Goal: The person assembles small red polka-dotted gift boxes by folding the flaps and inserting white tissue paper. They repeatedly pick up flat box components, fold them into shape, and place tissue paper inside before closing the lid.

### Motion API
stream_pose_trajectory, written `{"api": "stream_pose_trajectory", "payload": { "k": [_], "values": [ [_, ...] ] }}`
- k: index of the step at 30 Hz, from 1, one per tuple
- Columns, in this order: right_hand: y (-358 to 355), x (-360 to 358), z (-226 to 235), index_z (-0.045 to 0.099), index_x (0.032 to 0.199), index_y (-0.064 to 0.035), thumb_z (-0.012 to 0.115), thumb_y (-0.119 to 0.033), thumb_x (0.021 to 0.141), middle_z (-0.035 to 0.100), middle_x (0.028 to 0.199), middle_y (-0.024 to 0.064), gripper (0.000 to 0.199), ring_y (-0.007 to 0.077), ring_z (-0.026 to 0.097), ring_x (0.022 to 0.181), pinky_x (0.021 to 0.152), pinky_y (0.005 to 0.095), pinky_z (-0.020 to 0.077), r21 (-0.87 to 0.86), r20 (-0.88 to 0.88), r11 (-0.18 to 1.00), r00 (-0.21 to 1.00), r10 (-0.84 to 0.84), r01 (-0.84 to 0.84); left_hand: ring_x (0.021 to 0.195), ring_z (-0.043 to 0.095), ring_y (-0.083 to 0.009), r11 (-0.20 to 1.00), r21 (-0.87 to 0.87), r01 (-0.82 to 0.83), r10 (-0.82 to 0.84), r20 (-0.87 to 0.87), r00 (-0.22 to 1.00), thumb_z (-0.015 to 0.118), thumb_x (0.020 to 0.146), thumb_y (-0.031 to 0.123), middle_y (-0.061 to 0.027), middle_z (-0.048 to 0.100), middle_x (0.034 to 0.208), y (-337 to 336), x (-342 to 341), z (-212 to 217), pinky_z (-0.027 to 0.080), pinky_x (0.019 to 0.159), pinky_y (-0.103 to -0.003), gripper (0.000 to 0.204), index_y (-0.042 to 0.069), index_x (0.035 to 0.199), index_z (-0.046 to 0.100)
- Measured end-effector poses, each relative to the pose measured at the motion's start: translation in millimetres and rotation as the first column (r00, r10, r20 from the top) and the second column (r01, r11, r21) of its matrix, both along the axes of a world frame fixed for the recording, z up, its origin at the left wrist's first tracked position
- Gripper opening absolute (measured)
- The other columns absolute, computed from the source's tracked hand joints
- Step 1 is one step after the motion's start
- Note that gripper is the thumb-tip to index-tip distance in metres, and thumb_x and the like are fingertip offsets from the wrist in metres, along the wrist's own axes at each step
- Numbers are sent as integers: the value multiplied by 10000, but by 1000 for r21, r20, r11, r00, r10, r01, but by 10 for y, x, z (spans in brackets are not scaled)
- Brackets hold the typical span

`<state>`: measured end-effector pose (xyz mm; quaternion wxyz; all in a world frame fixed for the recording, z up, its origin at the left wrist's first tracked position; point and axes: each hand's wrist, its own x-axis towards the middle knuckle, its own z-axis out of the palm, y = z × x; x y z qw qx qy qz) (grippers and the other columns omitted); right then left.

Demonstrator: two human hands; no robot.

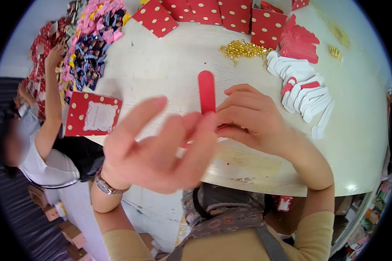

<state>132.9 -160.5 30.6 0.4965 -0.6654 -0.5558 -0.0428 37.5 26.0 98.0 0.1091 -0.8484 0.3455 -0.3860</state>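
Note:
In front of my chest, both hands come together at a red paper strip [207,91] with a rounded top, standing upright. My right hand [252,117] is closed on the strip's lower part, its fingers curled. Nearer the camera, my left hand [161,148] is blurred by motion; one finger sticks out, while the other fingertips close at the strip's lower end. More red shows between the hands, but its shape is hidden. To the left lies a red box with cream dots [76,115] and a white label [100,116].
Dotted red boxes [204,11] line the far edge. A gold pile of small fasteners [244,48], white paper cut-outs [305,93] and red paper cut-outs [299,41] lie right. Small wrapped packets [91,52] heap far left, where a co-worker [52,161] reaches in.

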Motion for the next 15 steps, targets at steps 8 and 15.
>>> {"api": "stream_pose_trajectory", "payload": {
  "k": [8, 15],
  "values": [
    [15, -47, -103, 624, 806, -105, 707, -242, 759, 612, 794, -10, 166, 179, 587, 736, 824, 364, 466, 63, -3, 998, 1000, -12, 12, 823, 657, -233, 975, -168, -146, 62, -428, 902, 693, 726, 23, -84, 670, 919, 79, 162, 42, 556, 747, -353, 134, 40, 859, 687],
    [-10, -140, -156, 637, 804, -96, 738, -203, 724, 611, 795, -27, 168, 132, 589, 726, 814, 384, 464, 60, 21, 995, 997, -80, 79, 779, 667, -231, 266, -722, -639, -313, -692, 651, 664, 827, 26, -201, 665, 866, -129, -177, -211, 545, 689, -297, 112, -23, 866, 571]
  ]
}}
